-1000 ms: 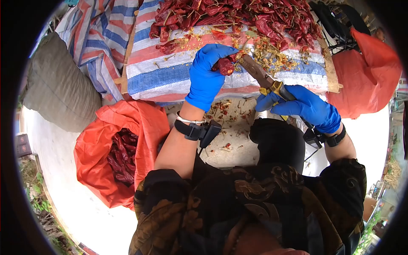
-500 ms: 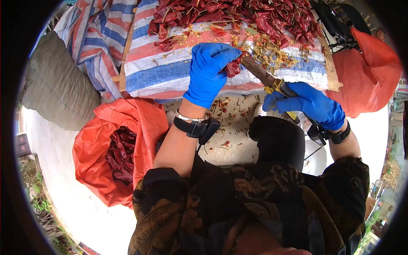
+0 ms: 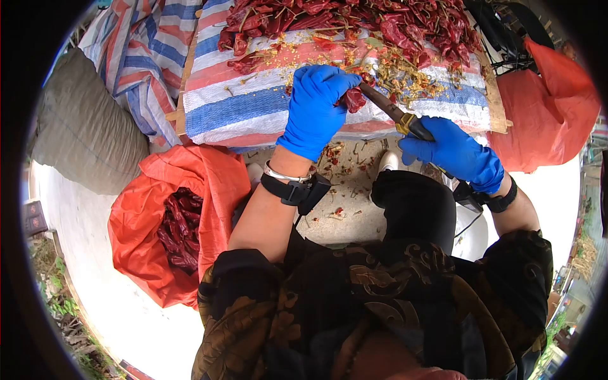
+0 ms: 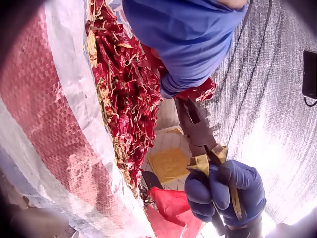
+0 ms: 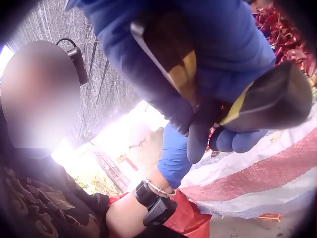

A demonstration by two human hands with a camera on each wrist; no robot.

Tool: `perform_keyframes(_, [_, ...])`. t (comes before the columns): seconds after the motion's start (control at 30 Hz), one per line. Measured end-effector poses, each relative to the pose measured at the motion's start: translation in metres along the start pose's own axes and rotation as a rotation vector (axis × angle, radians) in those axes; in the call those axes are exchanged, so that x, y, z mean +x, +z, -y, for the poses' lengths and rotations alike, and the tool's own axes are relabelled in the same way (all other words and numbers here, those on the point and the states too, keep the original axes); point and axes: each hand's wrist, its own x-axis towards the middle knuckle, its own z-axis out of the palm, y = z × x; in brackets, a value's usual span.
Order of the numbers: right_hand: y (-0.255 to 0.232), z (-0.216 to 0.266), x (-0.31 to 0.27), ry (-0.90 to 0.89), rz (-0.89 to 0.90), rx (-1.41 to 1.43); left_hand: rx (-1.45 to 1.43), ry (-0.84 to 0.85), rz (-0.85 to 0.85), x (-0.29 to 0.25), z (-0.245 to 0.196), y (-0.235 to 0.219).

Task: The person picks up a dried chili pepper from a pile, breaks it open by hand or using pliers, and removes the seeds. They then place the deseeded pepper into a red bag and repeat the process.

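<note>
— While the left hand point(image 3: 313, 111) in its blue glove curls round a dried red chilli point(image 3: 353, 99), what is the right hand doing?

— Its grip is clenched on the yellow-and-black handles of a pair of pliers point(image 3: 396, 114). The right hand point(image 3: 453, 154) sits nearer and to the right, and the rusty nose of the tool reaches left to meet the chilli at the left fingertips.

— Where is that chilli, exactly?

— Pinched in the left grip, held just above the striped woven sheet point(image 3: 253, 107) that covers the worktop, near its front edge. In the left wrist view the chilli point(image 4: 200, 91) shows just below the gloved fingers, with the plier jaws touching it.

— And around them?

— On the far part of the sheet lies a heap of red chillies point(image 3: 354, 22), with loose seeds and stems point(image 3: 405, 76) scattered before it. To the near left an orange bag point(image 3: 174, 221) stands open, with dark chillies inside. Another orange bag point(image 3: 551, 107) sits at the right, and a grey sack point(image 3: 85, 130) at the far left.
</note>
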Motion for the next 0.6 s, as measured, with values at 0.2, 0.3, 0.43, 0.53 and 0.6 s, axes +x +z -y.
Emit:
perform_keyframes(0.2, [0.003, -0.004, -0.008, 0.061, -0.071, -0.101, -0.079, -0.074, 0.115, 0.001, 0.005, -0.002])
perform_keyframes(0.3, [0.001, -0.023, -0.014, -0.180, -0.209, -0.427, -0.232, -0.150, 0.203, 0.002, 0.003, -0.002])
perform_keyframes(0.43, [-0.009, -0.027, -0.025, -0.224, -0.286, -0.591, -0.402, -0.159, 0.237, -0.004, 0.012, 0.000])
perform_keyframes(0.53, [-0.033, -0.025, -0.044, -0.165, -0.425, -0.623, -0.453, -0.404, 0.170, -0.010, 0.043, -0.007])
perform_keyframes(0.6, [-0.053, -0.020, -0.058, 0.044, -0.356, -0.339, -0.454, -0.428, 0.126, -0.003, 0.038, -0.013])
